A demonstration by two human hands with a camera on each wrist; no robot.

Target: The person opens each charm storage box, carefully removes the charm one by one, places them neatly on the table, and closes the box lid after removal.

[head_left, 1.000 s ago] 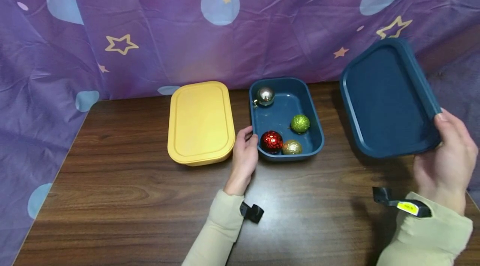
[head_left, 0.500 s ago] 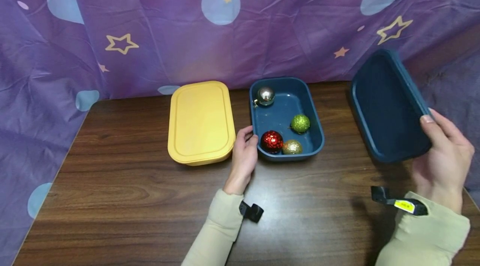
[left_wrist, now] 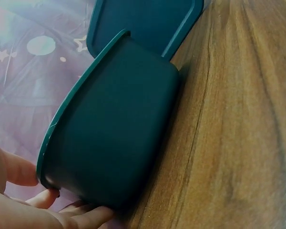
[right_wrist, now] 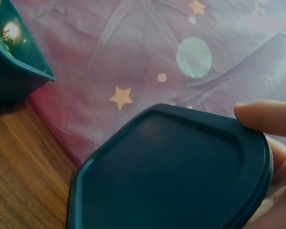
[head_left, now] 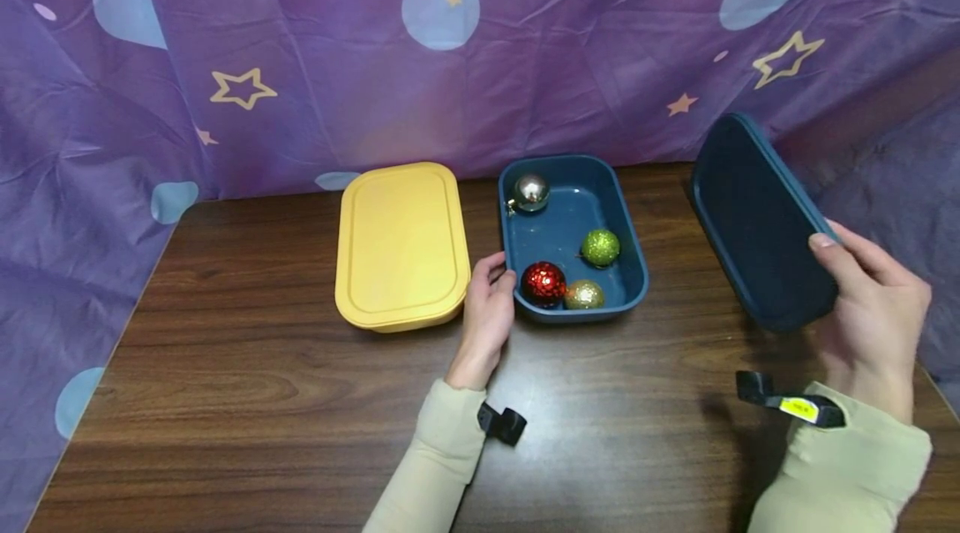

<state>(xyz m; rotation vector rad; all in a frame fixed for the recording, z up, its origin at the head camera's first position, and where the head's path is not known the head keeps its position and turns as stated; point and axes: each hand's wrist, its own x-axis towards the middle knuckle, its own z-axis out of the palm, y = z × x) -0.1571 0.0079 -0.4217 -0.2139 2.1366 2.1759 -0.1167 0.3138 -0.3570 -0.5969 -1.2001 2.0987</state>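
Note:
In the head view my left hand (head_left: 489, 316) rests against the left wall of an uncovered blue box (head_left: 633, 287), near its front corner. The thumb touches the rim from outside, also seen in the left wrist view. Four baubles would be several: inside lie a silver bauble (head_left: 532, 193), a green one (head_left: 601, 248), a red one (head_left: 543, 284) and a gold one (head_left: 584, 295). My right hand (head_left: 873, 312) grips the blue lid (head_left: 761, 224) by its right edge, thumb on the near face. The lid stands steeply tilted, right of the box.
Left of the blue box sits a yellow box with its yellow lid (head_left: 402, 241) on. Both boxes stand toward the back of the brown wooden table (head_left: 300, 416). A purple cloth (head_left: 337, 41) with stars and circles hangs behind the table.
My right hand has moved slightly left and turned the lid from facing the camera to a steeper, more edge-on tilt. The left hand, the blue box and the baubles have stayed put.

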